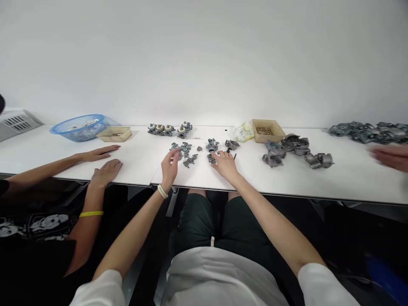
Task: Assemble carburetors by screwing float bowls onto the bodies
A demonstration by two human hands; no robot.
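My left hand (pixel 170 167) is at the left edge of a loose group of small grey metal parts (pixel 185 148), its fingers bent close together; what they hold, if anything, is too small to name. To its right, my right hand (pixel 225 165) rests its fingertips at a small dark metal part (pixel 211 158), fingers apart. Just beyond that hand lies a grey metal fitting (pixel 212 145). Another round metal housing (pixel 232 145) sits to the right, with a thin black item beside my right fingers.
Assembled fittings (pixel 161 129) stand at the back left, near a blue basket (pixel 79 135) and a shallow tray (pixel 123 137). A bin (pixel 277 135), plastic bag (pixel 244 132), housings (pixel 295 144) and piled castings (pixel 366 132) lie rightward. Other people's hands (pixel 106 172) show on both sides.
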